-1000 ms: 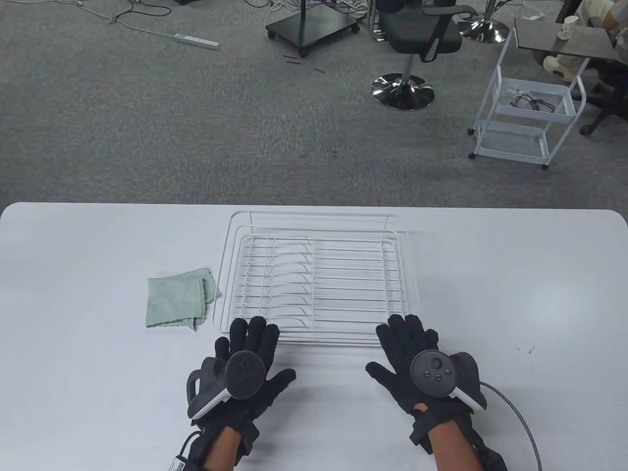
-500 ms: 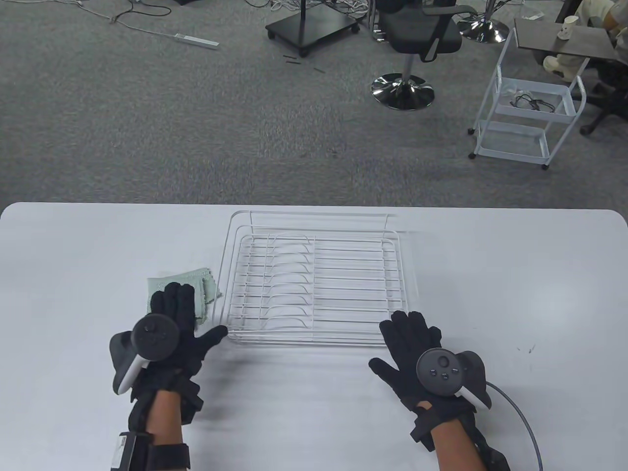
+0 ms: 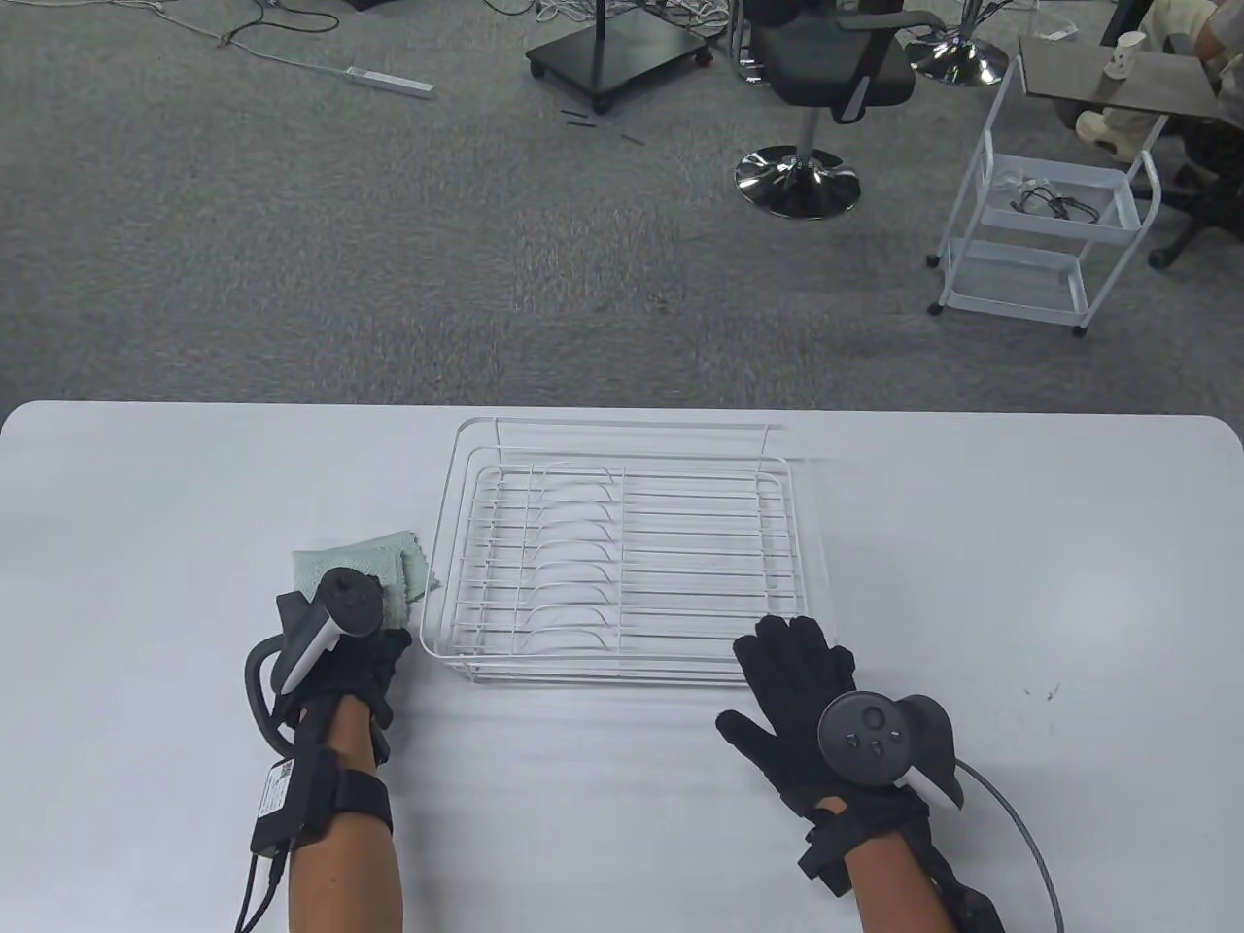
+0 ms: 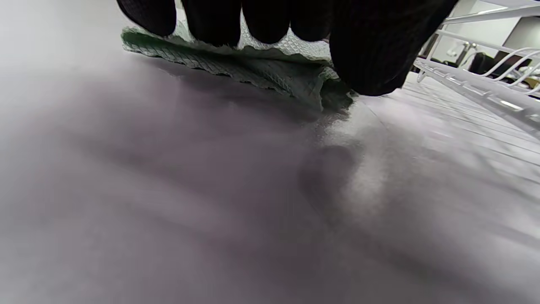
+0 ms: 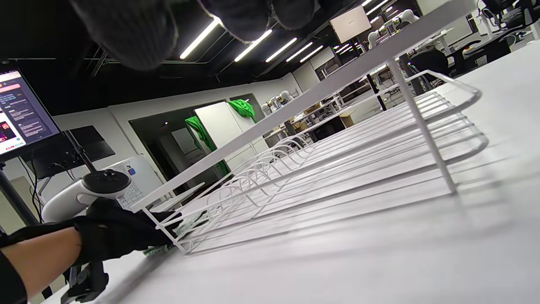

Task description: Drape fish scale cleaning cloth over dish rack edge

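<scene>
The pale green fish scale cleaning cloth lies folded on the white table, just left of the white wire dish rack. My left hand is tipped down onto the cloth's near edge. In the left wrist view the fingertips lie on top of the cloth and the thumb presses at its corner fold, pinching it. My right hand is open with fingers spread by the rack's near right corner and holds nothing. The rack's near rail crosses the right wrist view.
The rack stands close to the right of the cloth. A cable trails from my right wrist. Beyond the table's far edge are carpet, an office chair and a white cart.
My left hand moved left from the rack's near edge to the cloth and tipped down, its fingers closing on the cloth's near edge. My right hand hardly moved.
</scene>
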Demonstrator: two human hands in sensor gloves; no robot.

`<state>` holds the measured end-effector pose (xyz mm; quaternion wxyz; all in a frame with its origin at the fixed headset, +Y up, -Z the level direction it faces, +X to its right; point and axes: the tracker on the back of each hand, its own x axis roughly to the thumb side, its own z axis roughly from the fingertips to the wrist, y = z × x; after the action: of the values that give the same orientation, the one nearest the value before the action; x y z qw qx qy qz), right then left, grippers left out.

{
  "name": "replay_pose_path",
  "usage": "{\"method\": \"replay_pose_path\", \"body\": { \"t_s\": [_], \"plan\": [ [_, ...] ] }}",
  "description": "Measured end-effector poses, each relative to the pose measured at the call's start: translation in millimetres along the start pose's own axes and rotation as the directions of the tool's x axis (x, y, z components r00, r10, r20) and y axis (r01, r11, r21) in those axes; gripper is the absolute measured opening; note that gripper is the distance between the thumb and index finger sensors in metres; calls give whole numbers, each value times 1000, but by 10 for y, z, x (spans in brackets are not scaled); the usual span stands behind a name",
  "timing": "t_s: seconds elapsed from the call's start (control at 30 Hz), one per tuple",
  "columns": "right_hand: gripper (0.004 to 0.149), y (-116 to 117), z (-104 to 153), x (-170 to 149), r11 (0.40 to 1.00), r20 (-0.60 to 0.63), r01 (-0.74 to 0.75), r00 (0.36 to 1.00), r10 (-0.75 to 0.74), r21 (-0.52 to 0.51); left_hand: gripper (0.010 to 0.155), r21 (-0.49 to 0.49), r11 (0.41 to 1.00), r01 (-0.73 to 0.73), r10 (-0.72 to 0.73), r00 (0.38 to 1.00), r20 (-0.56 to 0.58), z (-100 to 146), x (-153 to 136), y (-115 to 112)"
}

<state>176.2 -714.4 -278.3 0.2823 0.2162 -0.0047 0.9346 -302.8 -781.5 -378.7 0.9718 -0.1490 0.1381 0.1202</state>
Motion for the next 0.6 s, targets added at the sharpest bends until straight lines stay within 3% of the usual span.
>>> {"method": "replay_pose_path", "body": {
  "t_s": [0.2, 0.37, 0.5, 0.57, 0.6],
  "plan": [
    [72, 7, 8, 25, 1000, 7, 0, 1000, 0, -2, 75, 72, 995, 61, -58, 997, -43, 127, -36, -51],
    [72, 22, 16, 50, 1000, 15, -6, 1000, 6, -2, 54, 175, 973, 152, -139, 986, -87, 371, -48, -60],
    [71, 35, 16, 14, 1000, 10, 21, 1000, -21, 0, 46, 165, 976, -144, 163, 981, -105, 621, -301, -28],
    [71, 31, 23, 3, 999, 12, 49, 999, -49, -5, 45, 222, 902, -371, 400, 911, -103, 805, -515, 21],
    [71, 27, 28, 4, 998, 16, 70, 997, -70, -7, 45, 272, 819, -505, 542, 837, -76, 922, -613, 65]
  ]
}}
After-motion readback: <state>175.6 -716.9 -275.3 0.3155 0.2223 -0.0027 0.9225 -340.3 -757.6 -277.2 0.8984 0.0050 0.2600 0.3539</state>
